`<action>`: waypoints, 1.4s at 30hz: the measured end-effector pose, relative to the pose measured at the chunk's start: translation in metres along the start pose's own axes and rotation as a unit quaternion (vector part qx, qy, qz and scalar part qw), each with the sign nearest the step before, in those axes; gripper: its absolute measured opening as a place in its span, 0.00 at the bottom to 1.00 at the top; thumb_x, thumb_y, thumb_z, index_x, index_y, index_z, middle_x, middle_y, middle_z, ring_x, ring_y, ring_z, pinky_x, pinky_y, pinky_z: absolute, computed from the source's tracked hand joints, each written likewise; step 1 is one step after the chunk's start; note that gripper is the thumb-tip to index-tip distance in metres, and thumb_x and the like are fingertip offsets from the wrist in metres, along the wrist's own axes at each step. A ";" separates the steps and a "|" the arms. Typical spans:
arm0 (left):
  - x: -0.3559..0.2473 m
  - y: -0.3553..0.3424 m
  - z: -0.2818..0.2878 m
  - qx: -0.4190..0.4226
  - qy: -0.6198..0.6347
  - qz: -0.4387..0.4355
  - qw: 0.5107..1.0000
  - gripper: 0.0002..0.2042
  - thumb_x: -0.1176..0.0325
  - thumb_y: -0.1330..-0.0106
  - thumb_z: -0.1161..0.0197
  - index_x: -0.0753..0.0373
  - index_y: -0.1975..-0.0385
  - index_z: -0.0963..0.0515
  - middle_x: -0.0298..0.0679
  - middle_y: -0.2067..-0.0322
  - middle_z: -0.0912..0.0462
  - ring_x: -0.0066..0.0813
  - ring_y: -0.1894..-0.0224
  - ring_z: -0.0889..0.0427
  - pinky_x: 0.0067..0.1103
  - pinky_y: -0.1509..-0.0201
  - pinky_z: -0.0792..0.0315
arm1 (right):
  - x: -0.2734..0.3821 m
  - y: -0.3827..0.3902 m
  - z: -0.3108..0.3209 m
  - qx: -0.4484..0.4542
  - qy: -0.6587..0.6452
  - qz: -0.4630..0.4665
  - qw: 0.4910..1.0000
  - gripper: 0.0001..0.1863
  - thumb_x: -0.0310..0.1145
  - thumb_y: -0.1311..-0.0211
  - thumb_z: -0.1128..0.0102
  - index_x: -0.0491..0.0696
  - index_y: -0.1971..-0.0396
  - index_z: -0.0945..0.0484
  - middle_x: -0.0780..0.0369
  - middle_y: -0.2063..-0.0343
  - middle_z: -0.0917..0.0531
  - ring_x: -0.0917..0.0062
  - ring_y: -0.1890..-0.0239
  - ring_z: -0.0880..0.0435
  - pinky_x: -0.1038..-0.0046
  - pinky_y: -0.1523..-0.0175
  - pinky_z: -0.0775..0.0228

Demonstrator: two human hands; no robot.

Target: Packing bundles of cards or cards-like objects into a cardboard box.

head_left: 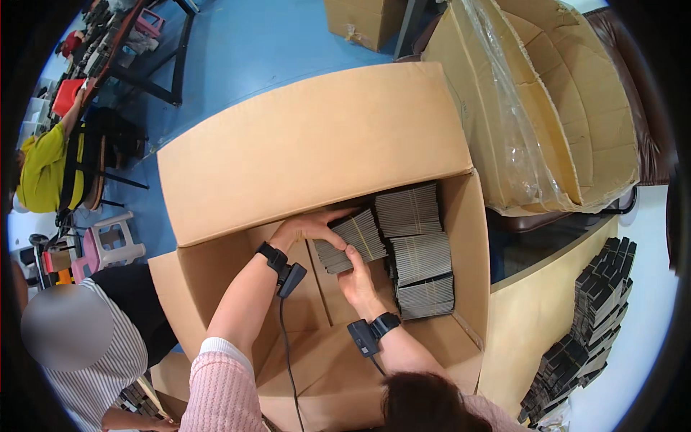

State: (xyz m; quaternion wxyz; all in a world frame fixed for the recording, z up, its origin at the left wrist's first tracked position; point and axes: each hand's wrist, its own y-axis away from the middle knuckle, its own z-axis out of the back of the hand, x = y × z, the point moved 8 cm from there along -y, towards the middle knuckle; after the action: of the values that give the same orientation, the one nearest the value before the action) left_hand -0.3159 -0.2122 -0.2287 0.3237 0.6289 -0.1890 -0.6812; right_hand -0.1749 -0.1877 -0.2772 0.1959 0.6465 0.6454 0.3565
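Observation:
A large open cardboard box (313,137) sits below me. Inside its right half are several banded bundles (421,255) of thin grey pieces, stacked in a column. Another such bundle (363,234) is tilted in my two hands, left of that column. My left hand (313,227) grips its upper left side, fingers partly behind it. My right hand (354,277) holds its lower side with the thumb on it. Both wrists wear black devices with cables. The left half of the box shows bare cardboard.
Folded cardboard (590,115) stands at upper right, above a wooden table (515,345) bearing piles of dark pieces (597,295). A person in stripes (108,345) is at lower left, one in yellow (43,173) at upper left. A stool (119,245) and a carton (363,21) stand on the floor.

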 end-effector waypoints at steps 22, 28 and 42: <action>0.050 0.005 -0.027 -0.225 0.499 -0.006 0.837 0.33 0.60 0.42 0.32 0.67 0.40 0.38 0.42 0.46 0.27 0.32 0.45 0.28 0.26 0.42 0.35 | 0.019 -0.009 -0.005 -0.031 0.153 -0.028 0.987 0.36 0.41 0.46 0.30 0.44 0.41 0.38 0.66 0.43 0.31 0.78 0.39 0.38 0.64 0.36 0.50; 0.050 0.007 -0.019 -0.333 0.437 0.011 0.835 0.31 0.61 0.43 0.30 0.67 0.42 0.34 0.41 0.46 0.26 0.30 0.44 0.29 0.27 0.40 0.35 | 0.027 0.075 -0.025 0.011 0.302 -0.148 0.942 0.34 0.39 0.41 0.36 0.39 0.41 0.40 0.55 0.45 0.29 0.71 0.44 0.30 0.71 0.42 0.37; -0.224 0.061 -0.147 -0.429 0.219 -0.170 0.860 0.17 0.72 0.32 0.46 0.68 0.45 0.31 0.40 0.50 0.25 0.26 0.48 0.27 0.22 0.43 0.34 | 0.388 0.336 0.124 -0.229 0.124 0.476 0.840 0.26 0.45 0.33 0.48 0.42 0.44 0.37 0.59 0.50 0.29 0.74 0.49 0.28 0.68 0.41 0.37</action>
State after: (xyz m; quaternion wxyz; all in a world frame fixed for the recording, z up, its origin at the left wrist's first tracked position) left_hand -0.1601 -0.0822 -0.0439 0.4738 0.5829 0.3076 -0.5840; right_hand 0.1135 0.1852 -0.0400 0.0629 0.7612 0.1777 0.6205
